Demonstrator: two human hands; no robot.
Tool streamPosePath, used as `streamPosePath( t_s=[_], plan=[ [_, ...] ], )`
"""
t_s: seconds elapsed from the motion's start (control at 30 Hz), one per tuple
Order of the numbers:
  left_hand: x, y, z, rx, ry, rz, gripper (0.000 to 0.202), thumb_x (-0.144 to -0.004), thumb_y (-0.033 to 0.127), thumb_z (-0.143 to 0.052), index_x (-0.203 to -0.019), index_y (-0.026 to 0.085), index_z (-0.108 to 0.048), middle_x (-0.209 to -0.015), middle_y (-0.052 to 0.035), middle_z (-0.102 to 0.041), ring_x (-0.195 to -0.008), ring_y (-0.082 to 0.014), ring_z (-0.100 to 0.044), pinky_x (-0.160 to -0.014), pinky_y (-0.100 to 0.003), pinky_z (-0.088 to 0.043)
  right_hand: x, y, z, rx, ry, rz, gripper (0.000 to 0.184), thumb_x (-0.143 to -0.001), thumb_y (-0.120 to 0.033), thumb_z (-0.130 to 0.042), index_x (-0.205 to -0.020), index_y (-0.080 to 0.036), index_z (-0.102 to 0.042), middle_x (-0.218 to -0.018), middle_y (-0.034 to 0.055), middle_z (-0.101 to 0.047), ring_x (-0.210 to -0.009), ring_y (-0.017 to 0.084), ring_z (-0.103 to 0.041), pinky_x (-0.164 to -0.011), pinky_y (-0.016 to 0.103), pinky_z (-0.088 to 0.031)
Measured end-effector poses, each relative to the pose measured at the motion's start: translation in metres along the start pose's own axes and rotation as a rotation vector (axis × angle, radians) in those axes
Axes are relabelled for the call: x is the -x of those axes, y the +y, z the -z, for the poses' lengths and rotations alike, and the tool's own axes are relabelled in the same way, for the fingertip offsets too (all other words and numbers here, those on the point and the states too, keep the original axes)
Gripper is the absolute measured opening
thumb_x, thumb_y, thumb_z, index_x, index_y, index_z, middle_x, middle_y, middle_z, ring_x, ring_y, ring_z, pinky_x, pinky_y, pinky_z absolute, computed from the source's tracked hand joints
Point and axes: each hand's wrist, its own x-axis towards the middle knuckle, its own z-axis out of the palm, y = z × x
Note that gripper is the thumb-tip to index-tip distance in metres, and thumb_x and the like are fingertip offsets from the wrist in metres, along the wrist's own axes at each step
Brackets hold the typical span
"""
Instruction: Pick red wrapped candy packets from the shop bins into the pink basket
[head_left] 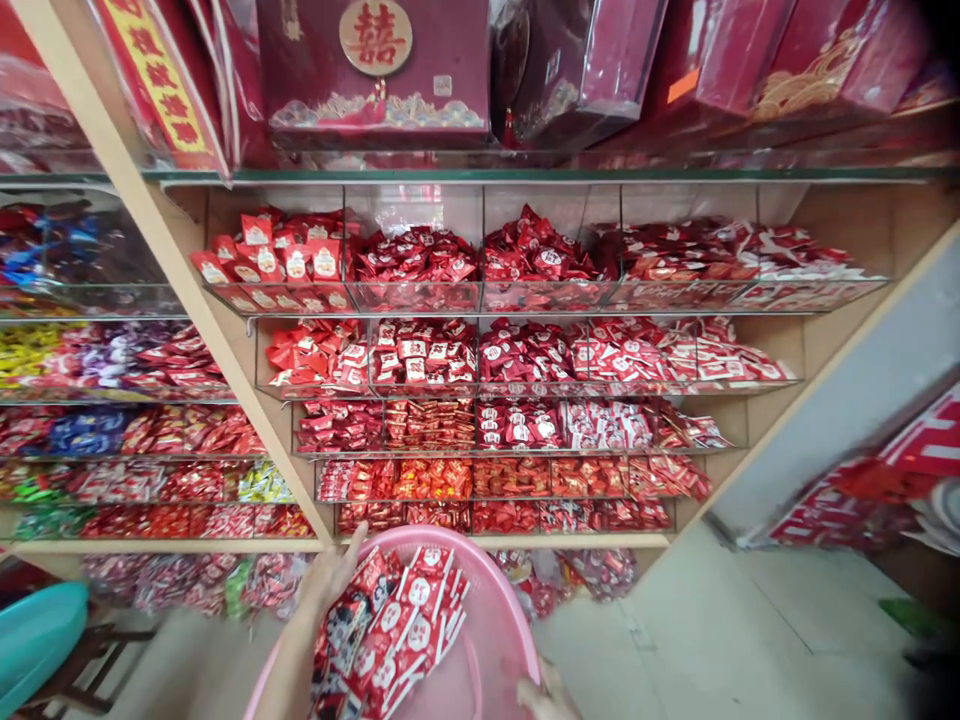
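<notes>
A round pink plastic basin (504,590) is held up low in the head view, in front of the shelves. Inside it, red and white wrapped candy packets (401,630) lie heaped toward the left, with some darker packets among them. My left hand (334,575) is at the basin's upper left rim, its fingers along the edge. At the lower right, my right hand (546,692) grips the opposite rim, slightly blurred and partly cut off by the frame. The basin's near side is out of view.
Shelves with clear bins hold wrapped candies (424,350), mostly red. Dark red gift boxes (375,100) stand on a glass shelf (525,176) above. Bagged candies (202,585) lie beneath. A turquoise basin (41,640) rests on a wooden stool (86,670) at left.
</notes>
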Motion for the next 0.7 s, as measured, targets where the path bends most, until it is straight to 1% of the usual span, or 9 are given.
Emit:
streamPosePath(
  t_s=[0.1, 0.2, 0.27, 0.37, 0.43, 0.5, 0.53, 0.6, 0.7],
  plan=[
    [0.001, -0.002, 0.005, -0.007, -0.011, 0.041, 0.072, -0.078, 0.066, -0.025, -0.091, 0.012, -0.070, -0.099, -0.0199, -0.068, -0.107, -0.0371, -0.057, -0.091, -0.044, -0.040, 0.002, -0.002, -0.007, -0.038, -0.039, 0.031, 0.045, -0.055, -0.021, -0.045, -0.093, -0.012, -0.066, -0.085, 0.0066, -0.067, -0.084, 0.023, -0.058, -0.075, 0.029, -0.045],
    [0.003, -0.010, 0.011, -0.011, 0.002, 0.063, 0.069, -0.078, 0.064, -0.027, -0.094, 0.013, -0.070, -0.098, -0.0171, -0.069, -0.106, -0.0348, -0.058, -0.090, -0.042, -0.041, 0.007, -0.015, -0.015, -0.050, -0.103, 0.062, 0.046, -0.056, -0.019, -0.041, -0.095, -0.011, -0.065, -0.079, 0.0047, -0.066, -0.077, 0.020, -0.057, -0.071, 0.028, -0.044],
    [0.004, -0.017, 0.014, -0.016, 0.021, 0.065, 0.067, -0.078, 0.063, -0.028, -0.094, 0.014, -0.070, -0.100, -0.0159, -0.069, -0.107, -0.0335, -0.058, -0.091, -0.040, -0.041, 0.011, -0.025, -0.020, -0.036, -0.104, 0.080, 0.046, -0.057, -0.019, -0.040, -0.094, -0.011, -0.065, -0.077, 0.0039, -0.065, -0.074, 0.019, -0.056, -0.071, 0.028, -0.043],
    [0.003, -0.023, 0.015, -0.032, 0.031, 0.074, 0.068, -0.079, 0.063, -0.028, -0.095, 0.012, -0.071, -0.105, -0.0171, -0.068, -0.108, -0.0343, -0.057, -0.093, -0.041, -0.040, 0.017, -0.036, -0.024, -0.016, -0.082, 0.067, 0.046, -0.059, -0.019, -0.039, -0.096, -0.011, -0.065, -0.079, 0.0043, -0.065, -0.075, 0.019, -0.055, -0.073, 0.028, -0.043],
    [0.001, -0.023, 0.013, -0.033, 0.030, 0.071, 0.068, -0.079, 0.063, -0.028, -0.102, 0.013, -0.069, -0.109, -0.0164, -0.066, -0.112, -0.0349, -0.054, -0.095, -0.043, -0.038, 0.020, -0.038, -0.024, -0.014, -0.068, 0.047, 0.046, -0.060, -0.018, -0.039, -0.097, -0.011, -0.065, -0.082, 0.0049, -0.065, -0.079, 0.020, -0.056, -0.074, 0.028, -0.042],
    [-0.002, -0.021, 0.010, -0.037, 0.026, 0.070, 0.068, -0.078, 0.063, -0.029, -0.109, 0.015, -0.066, -0.114, -0.0157, -0.064, -0.115, -0.0354, -0.052, -0.096, -0.044, -0.037, 0.021, -0.036, -0.022, -0.015, -0.053, 0.039, 0.046, -0.060, -0.018, -0.039, -0.098, -0.011, -0.065, -0.082, 0.0051, -0.065, -0.082, 0.021, -0.056, -0.075, 0.029, -0.042],
    [-0.003, -0.019, 0.008, -0.040, 0.015, 0.067, 0.069, -0.078, 0.064, -0.028, -0.110, 0.016, -0.066, -0.115, -0.0157, -0.063, -0.115, -0.0355, -0.051, -0.096, -0.045, -0.036, 0.021, -0.035, -0.021, -0.017, -0.046, 0.037, 0.046, -0.061, -0.018, -0.039, -0.099, -0.011, -0.064, -0.082, 0.0050, -0.065, -0.082, 0.021, -0.056, -0.076, 0.029, -0.042],
    [-0.007, -0.011, 0.004, -0.042, -0.015, 0.057, 0.068, -0.078, 0.064, -0.028, -0.104, 0.015, -0.068, -0.113, -0.0162, -0.064, -0.114, -0.0355, -0.052, -0.096, -0.044, -0.037, 0.022, -0.031, -0.018, -0.024, -0.047, 0.040, 0.046, -0.062, -0.018, -0.040, -0.099, -0.010, -0.064, -0.081, 0.0047, -0.065, -0.080, 0.021, -0.056, -0.075, 0.030, -0.043],
    [-0.014, 0.005, -0.004, -0.053, -0.050, 0.033, 0.068, -0.078, 0.064, -0.027, -0.092, 0.015, -0.070, -0.105, -0.0168, -0.068, -0.108, -0.0352, -0.056, -0.091, -0.042, -0.040, 0.024, -0.026, -0.011, -0.039, -0.031, 0.042, 0.043, -0.062, -0.018, -0.041, -0.097, -0.010, -0.065, -0.078, 0.0045, -0.066, -0.075, 0.020, -0.055, -0.074, 0.031, -0.044]
  ],
)
